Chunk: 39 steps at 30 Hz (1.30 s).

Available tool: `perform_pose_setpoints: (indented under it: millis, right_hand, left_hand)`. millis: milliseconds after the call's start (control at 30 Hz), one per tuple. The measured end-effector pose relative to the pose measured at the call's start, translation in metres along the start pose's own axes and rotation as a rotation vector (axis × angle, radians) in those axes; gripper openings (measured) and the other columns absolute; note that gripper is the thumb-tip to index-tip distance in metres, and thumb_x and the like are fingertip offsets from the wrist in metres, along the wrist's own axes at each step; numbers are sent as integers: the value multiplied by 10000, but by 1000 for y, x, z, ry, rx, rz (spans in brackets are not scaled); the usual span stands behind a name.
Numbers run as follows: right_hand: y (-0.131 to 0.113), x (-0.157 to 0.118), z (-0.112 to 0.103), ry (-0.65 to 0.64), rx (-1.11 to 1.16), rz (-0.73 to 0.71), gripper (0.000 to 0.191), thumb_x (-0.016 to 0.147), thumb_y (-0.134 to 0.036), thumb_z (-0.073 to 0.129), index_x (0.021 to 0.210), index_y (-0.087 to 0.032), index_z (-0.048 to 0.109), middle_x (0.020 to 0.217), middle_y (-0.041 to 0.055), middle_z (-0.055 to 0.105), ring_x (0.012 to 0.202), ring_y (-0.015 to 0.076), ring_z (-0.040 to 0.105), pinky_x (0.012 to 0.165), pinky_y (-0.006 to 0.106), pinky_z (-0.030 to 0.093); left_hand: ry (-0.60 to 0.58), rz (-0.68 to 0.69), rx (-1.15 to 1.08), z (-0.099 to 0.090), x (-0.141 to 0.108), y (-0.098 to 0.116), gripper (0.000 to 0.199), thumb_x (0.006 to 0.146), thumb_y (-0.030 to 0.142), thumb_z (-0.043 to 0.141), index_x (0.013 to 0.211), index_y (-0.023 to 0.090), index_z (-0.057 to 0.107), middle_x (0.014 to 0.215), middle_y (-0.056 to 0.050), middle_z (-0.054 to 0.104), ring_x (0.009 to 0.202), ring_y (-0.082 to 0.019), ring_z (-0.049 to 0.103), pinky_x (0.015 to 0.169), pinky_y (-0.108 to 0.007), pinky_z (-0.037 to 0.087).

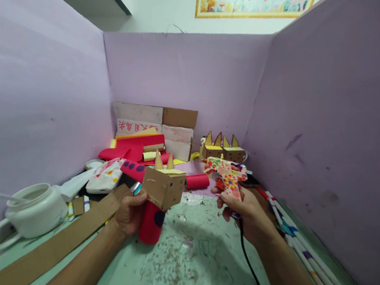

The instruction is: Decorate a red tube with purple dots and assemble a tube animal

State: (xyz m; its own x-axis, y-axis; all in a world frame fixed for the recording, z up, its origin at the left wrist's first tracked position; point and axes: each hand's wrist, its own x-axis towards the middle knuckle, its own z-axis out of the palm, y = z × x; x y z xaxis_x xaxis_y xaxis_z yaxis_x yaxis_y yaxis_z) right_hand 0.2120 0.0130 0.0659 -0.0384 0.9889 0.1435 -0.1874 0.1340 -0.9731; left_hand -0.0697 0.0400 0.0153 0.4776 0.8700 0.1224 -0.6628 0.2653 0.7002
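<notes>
A cardboard box head point(163, 188) with two pointed yellow ears sits on top of a red paper tube point(151, 224) with a dark spot. My left hand point(130, 213) is closed around this figure from its left side, above the table. To the right, my right hand point(237, 207) grips the handle of a flower-patterned glue gun point(230, 173). The gun's nozzle points left, apart from the figure, and a black cord hangs from its handle.
Two eared cardboard boxes point(223, 153) stand at the back. Red paper point(131, 146) and cardboard lie back left. A white pot point(34, 211) and a long cardboard strip point(58, 242) are at left, striped sticks point(311, 259) at right. Scraps litter the green tabletop point(195, 264). Purple walls surround it.
</notes>
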Motion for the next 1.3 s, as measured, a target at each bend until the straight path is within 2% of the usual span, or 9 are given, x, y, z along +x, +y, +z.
perform_pose_setpoints:
  millis: [100,267,433,600,833,1033,1200,1300]
  right_hand:
    - [-5,-12,8,-80,-23,-98,390,621,-477,793,771,-175,596,564,-7,607,393,73,405,334,193,303]
    - [1,-21,17,-187,-74,-124,307,689,-441,738,677,-186,568,562,1,596,433,82,410,398,214,314]
    - [4,-21,23,-198,-162,-196,200,720,-372,680,719,-193,592,565,-38,510,467,91,375,424,219,307]
    - [-2,-26,27,-235,-273,-277,204,746,-338,620,869,-185,673,813,42,654,645,150,523,545,246,418]
    - [2,-25,29,-217,-354,-283,247,760,-351,597,913,-181,691,857,65,697,744,205,581,640,289,467]
    - [3,-25,30,-202,-363,-260,230,747,-366,608,858,-178,680,769,41,640,637,165,519,563,261,439]
    - [4,-26,29,-199,-344,-245,218,733,-372,617,830,-181,657,723,17,602,559,128,447,510,242,385]
    - [6,-24,28,-196,-340,-253,212,729,-371,626,827,-185,647,729,20,609,580,137,466,526,247,392]
  left_hand:
    - [-36,-7,14,-2,0,2,383,712,286,739,1084,196,716,1054,-80,777,941,-301,725,875,-428,561]
    - [-5,-16,61,-10,-2,5,395,728,301,722,1105,188,700,1032,-99,770,902,-319,724,843,-442,550]
    - [63,-31,98,-16,-2,6,398,729,286,711,1113,184,680,1058,-111,759,950,-341,711,885,-479,529]
    - [79,9,80,-19,0,3,392,714,239,700,1103,189,687,1070,-86,764,962,-310,709,935,-474,517]
    - [35,2,107,-15,0,1,390,700,237,706,1082,159,715,1006,-92,780,900,-305,723,867,-430,541]
    - [38,18,126,-11,0,0,378,689,246,719,1058,164,720,995,-73,783,926,-309,720,946,-443,514]
    - [50,52,124,-11,0,-1,363,686,222,711,1046,174,718,987,-52,784,899,-274,723,898,-393,535]
    - [44,39,114,-14,0,-1,362,705,209,692,1066,188,705,1015,-57,777,922,-281,718,880,-406,539]
